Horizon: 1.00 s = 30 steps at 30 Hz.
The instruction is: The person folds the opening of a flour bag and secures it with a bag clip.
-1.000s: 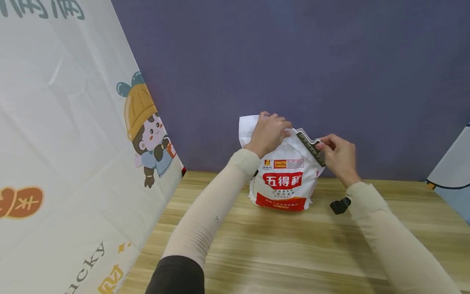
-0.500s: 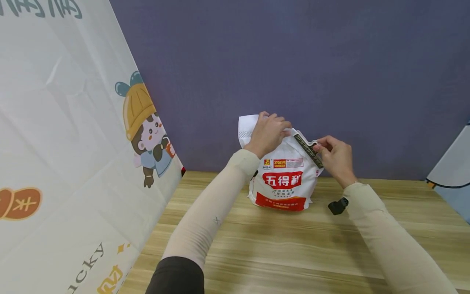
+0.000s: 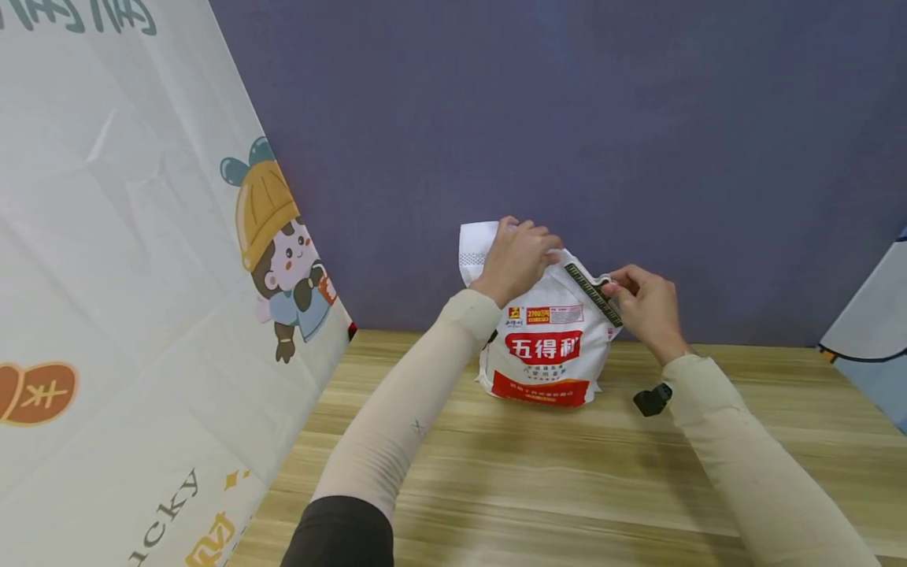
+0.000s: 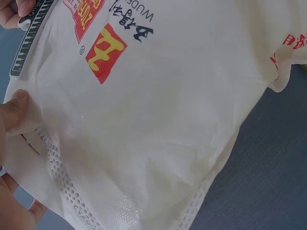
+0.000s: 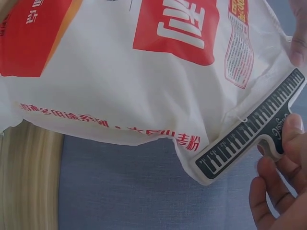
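A white flour bag [image 3: 544, 374] with red and yellow print stands upright on the table, its top edge slanting down to the right. My left hand [image 3: 520, 261] pinches the top of the bag, thumb in front, fingers partly behind it. On the slanted right side of the top sits a long clip [image 3: 594, 294] with a piano-key pattern. My right hand [image 3: 646, 309] holds that clip by its handle between thumb and fingers. In the right wrist view the clip [image 5: 249, 125] lies along the bag's edge, and my left fingertip [image 5: 298, 57] is close to its upper end.
The wood-grain table [image 3: 567, 488] runs up to a dark blue-grey backdrop [image 3: 567, 118] behind the bag. At the left hangs a white sheet [image 3: 142, 260] with cartoon print. A white panel [image 3: 871, 307] with a dark edge stands at the far right.
My right hand and the clip have shifted slightly left and down, closer in on the bag's slanted edge. My left hand keeps its grip on the bag top.
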Motion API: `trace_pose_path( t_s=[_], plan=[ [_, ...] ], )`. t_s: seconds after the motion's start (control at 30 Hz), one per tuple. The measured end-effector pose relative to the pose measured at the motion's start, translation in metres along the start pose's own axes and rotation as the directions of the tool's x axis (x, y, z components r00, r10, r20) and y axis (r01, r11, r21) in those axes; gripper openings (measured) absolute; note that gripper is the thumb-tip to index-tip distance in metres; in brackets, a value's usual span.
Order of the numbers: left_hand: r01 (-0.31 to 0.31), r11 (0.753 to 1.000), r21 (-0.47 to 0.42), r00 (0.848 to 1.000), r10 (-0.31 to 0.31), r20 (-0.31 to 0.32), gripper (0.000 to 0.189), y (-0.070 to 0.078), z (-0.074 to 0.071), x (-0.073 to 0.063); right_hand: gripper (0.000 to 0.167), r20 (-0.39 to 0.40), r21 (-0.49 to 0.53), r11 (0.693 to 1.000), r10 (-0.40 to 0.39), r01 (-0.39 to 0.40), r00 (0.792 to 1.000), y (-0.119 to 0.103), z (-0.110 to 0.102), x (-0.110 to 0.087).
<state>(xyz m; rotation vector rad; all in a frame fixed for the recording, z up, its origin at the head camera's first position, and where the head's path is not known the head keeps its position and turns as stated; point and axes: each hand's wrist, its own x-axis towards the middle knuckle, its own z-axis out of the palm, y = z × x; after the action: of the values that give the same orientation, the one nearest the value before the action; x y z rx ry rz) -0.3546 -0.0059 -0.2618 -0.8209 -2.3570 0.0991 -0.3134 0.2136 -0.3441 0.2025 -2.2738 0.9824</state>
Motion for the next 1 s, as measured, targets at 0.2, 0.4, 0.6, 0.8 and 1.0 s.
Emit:
trace_pose_path(
  t_s=[0.2, 0.4, 0.6, 0.8, 1.0],
  plan=[
    [-0.003, 1.000, -0.012, 1.000, 0.003, 0.007, 0.025, 0.0010, 0.0010, -0.0002, 0.020, 0.019, -0.014, 1.000, 0.017, -0.017, 1.000, 0.0010, -0.0008, -0.0030],
    [-0.008, 1.000, -0.013, 1.000, 0.008, 0.004, 0.025, 0.0024, 0.0003, -0.0008, 0.020, 0.028, -0.029, 0.999, 0.020, -0.019, 0.999, 0.0023, -0.0015, -0.0044],
    [-0.003, 1.000, 0.002, 1.000, 0.003, 0.005, 0.026, 0.0029, 0.0012, -0.0006, 0.020, 0.053, -0.033, 0.999, 0.024, -0.022, 0.998, 0.0031, -0.0022, -0.0042],
    [-0.007, 1.000, 0.000, 1.000, 0.007, 0.011, 0.026, 0.0040, 0.0007, -0.0013, 0.025, 0.082, -0.041, 0.999, 0.024, -0.021, 0.996, 0.0055, -0.0013, -0.0059],
    [-0.012, 1.000, 0.006, 1.000, 0.012, 0.009, 0.026, 0.0056, -0.0003, -0.0026, 0.028, 0.070, -0.032, 0.999, 0.035, -0.033, 0.997, 0.0053, 0.0009, -0.0100]
  ],
)
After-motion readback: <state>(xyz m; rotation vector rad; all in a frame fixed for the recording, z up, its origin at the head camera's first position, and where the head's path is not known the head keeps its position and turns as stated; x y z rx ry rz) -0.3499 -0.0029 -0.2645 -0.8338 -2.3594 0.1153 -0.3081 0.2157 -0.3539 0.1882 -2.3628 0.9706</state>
